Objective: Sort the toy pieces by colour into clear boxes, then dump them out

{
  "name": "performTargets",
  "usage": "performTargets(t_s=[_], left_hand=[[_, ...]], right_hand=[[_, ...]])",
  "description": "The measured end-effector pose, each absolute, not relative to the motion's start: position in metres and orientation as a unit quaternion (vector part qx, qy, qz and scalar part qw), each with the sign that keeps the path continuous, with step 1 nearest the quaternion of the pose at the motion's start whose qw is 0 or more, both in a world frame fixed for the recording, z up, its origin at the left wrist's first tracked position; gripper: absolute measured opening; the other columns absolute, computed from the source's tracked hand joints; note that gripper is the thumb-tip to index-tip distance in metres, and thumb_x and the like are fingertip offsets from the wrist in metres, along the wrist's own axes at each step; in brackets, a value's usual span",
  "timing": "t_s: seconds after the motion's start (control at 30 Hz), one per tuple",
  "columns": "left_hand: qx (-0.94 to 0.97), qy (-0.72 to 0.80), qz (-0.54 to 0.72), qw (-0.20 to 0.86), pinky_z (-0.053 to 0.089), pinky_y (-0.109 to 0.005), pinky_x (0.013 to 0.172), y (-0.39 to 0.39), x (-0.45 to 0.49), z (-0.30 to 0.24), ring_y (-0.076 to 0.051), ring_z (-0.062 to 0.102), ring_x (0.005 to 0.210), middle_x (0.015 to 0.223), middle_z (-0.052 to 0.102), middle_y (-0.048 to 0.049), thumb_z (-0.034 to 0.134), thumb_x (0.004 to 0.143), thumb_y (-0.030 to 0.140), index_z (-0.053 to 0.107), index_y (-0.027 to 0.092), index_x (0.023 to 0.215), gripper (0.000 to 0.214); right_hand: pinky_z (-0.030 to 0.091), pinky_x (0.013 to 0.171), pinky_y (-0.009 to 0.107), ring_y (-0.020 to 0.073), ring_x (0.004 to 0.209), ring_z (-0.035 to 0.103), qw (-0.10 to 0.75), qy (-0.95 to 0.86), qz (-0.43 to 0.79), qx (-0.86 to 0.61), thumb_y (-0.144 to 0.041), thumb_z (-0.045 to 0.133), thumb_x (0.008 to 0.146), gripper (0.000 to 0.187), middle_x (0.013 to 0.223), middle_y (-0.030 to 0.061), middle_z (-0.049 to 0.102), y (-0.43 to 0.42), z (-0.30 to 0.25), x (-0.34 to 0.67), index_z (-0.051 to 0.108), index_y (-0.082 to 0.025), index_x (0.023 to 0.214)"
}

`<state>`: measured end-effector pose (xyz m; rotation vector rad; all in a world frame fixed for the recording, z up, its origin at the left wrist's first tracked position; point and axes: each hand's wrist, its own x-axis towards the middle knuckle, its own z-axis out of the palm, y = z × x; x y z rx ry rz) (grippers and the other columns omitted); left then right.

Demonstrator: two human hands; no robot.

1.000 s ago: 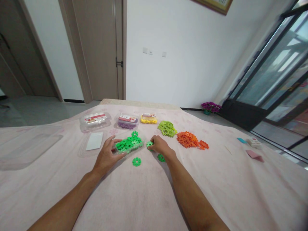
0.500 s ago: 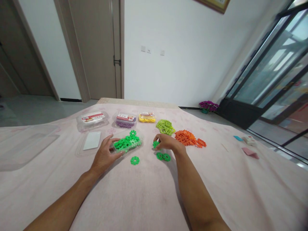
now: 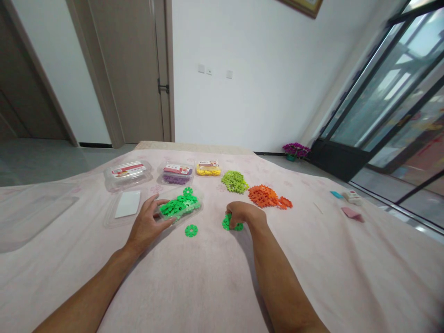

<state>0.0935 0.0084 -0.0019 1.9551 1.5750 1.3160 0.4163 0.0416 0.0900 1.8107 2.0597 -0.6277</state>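
My left hand (image 3: 148, 221) grips the near left side of a clear plastic box (image 3: 200, 206) filled with green notched discs (image 3: 178, 206). One disc (image 3: 188, 191) rests at the box's far edge. On the cloth just in front of the box lies a single green disc (image 3: 191, 230). To the right, my right hand (image 3: 241, 213) reaches down with its fingers closed at a few green discs (image 3: 237, 227) on the cloth. The fingertips cover part of them, so how many are pinched is hidden.
Lidded boxes of purple pieces (image 3: 177, 178) and yellow pieces (image 3: 208, 171) stand behind, beside a clear lidded box (image 3: 127, 174). A lime pile (image 3: 235, 181) and an orange pile (image 3: 263, 196) lie right. A clear lid (image 3: 109, 217) and a large clear tray (image 3: 31, 226) lie left.
My right hand has come nearer, from a disc higher up to the pair of discs below. My left hand still grips the box. The whole view has shifted slightly.
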Motion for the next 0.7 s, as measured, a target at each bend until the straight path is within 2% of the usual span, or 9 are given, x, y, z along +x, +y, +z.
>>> performTargets(t_s=[0.13,0.37,0.7], left_hand=[[0.683,0.550,0.456,0.153,0.055,-0.042,0.095,0.010,0.092,-0.005,-0.030,0.045,0.136,0.146,0.043,-0.0107,0.074,0.073,0.045,0.063,0.024,0.119,0.051],[0.681,0.551,0.457,0.154,0.055,-0.041,0.094,0.010,0.093,-0.004,-0.029,0.046,0.135,0.146,0.043,-0.0113,0.075,0.073,0.044,0.063,0.023,0.119,0.052],[0.682,0.551,0.457,0.154,0.055,-0.042,0.095,0.010,0.092,-0.005,-0.030,0.046,0.135,0.147,0.043,-0.0111,0.076,0.073,0.043,0.062,0.024,0.119,0.052]], right_hand=[[0.045,0.058,0.027,0.0235,0.075,0.068,0.162,0.715,-0.252,0.632,-0.025,0.078,0.057,0.047,0.092,0.0059,0.075,0.041,0.087,0.419,0.073,-0.021,0.104],[0.044,0.059,0.024,0.0204,0.077,0.067,0.116,0.748,-0.276,0.592,-0.023,0.080,0.053,0.048,0.090,0.0023,0.074,0.047,0.080,0.425,0.071,-0.023,0.101],[0.041,0.053,0.021,0.0127,0.059,0.059,0.062,0.755,-0.336,0.560,-0.017,0.077,0.058,0.026,0.072,-0.0022,0.067,0.049,0.075,0.428,0.065,-0.019,0.081]])
